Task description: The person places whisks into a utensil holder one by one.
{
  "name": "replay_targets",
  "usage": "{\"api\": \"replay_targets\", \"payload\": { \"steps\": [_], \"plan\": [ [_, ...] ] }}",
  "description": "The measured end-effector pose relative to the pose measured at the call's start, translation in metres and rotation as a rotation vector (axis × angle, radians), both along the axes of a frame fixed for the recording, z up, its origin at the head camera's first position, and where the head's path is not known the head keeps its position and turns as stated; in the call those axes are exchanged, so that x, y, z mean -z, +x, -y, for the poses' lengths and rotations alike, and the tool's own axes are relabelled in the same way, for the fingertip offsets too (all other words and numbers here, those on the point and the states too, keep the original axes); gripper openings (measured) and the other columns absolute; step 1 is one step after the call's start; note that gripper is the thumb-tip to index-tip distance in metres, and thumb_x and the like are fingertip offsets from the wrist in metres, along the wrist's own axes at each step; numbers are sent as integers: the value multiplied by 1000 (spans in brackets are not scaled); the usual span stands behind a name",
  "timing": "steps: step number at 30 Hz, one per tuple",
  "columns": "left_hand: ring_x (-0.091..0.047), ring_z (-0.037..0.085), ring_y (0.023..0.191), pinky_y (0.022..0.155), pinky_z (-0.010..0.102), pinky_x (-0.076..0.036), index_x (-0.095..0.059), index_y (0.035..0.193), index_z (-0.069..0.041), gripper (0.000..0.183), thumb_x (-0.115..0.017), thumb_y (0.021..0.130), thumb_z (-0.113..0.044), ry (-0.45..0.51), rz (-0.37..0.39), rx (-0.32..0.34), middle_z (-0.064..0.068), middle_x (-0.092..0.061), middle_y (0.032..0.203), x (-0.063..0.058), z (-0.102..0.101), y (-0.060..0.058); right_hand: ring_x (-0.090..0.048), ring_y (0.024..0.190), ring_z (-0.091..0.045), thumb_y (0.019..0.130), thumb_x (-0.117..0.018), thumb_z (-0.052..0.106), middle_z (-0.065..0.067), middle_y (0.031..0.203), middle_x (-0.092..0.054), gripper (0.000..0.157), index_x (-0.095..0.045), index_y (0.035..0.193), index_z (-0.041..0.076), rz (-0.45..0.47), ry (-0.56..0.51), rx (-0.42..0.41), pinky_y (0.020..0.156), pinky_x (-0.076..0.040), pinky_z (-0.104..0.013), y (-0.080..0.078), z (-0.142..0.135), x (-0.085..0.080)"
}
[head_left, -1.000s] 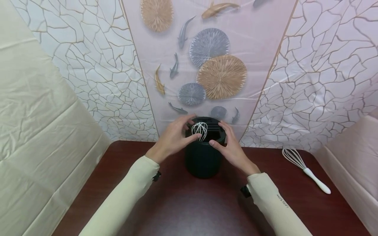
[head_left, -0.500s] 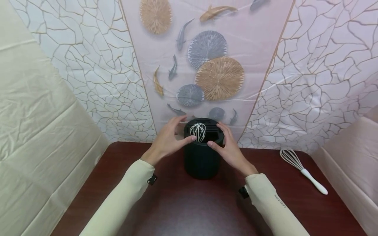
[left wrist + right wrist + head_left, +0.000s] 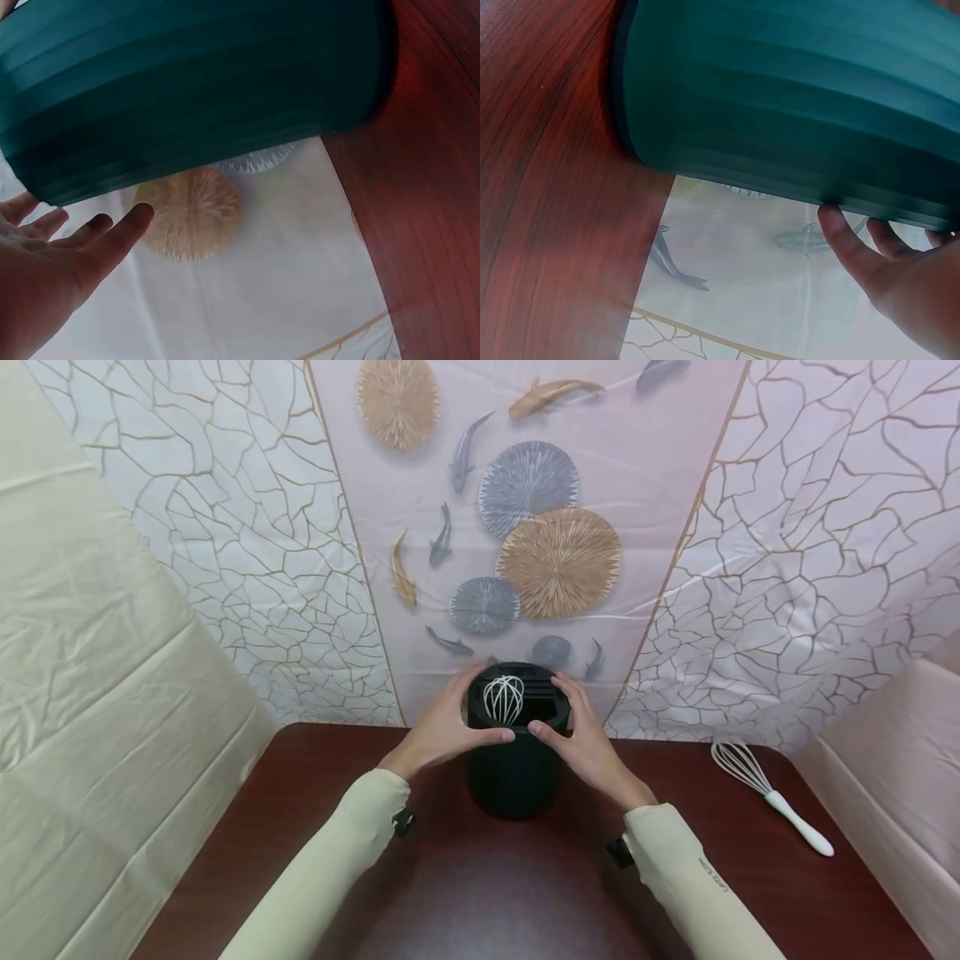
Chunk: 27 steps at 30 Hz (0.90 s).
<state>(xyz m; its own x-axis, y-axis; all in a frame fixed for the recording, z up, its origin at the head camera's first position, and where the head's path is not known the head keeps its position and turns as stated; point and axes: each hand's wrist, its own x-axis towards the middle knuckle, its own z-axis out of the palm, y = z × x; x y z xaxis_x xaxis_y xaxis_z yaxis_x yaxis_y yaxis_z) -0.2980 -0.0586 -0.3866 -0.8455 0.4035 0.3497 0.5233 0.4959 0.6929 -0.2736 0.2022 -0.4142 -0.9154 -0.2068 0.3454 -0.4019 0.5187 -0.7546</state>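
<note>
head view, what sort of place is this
Probably a staged tabletop booth: a dark reddish-brown wood-grained table, a pale fish-printed cloth backdrop behind, and a cream fabric drape at the left.

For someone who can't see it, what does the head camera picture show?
A person's left hand and right hand surround the top of a dark container, with a whisk poking up, wires on top. A second whisk lies on the reddish table, at right.
</note>
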Motion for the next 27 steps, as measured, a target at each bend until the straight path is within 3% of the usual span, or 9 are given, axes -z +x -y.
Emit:
{"api": "replay_targets", "payload": {
  "steps": [9, 27],
  "plan": [
    [-29, 27, 155, 122, 57, -32, -27, 169, -23, 117, -85, 77, -64, -63, 3, -26, 0, -29, 172, 2, -15, -6, -21, 158, -34, 100, -72, 45, -5, 175, -14, 86, -25, 167, 19, 2, -2, -3, 119, -28, -67, 0, -1, 1],
    [-27, 21, 156, 122, 55, -32, -35, 163, -21, 106, -84, 79, -65, -30, 64, -45, -7, -24, 173, 7, -16, -4, -22, 158, -37, 101, -69, 50, -4, 177, -12, 86, -24, 168, 20, 28, 57, 36, 109, -42, -68, 3, 1, -5]
  ]
}}
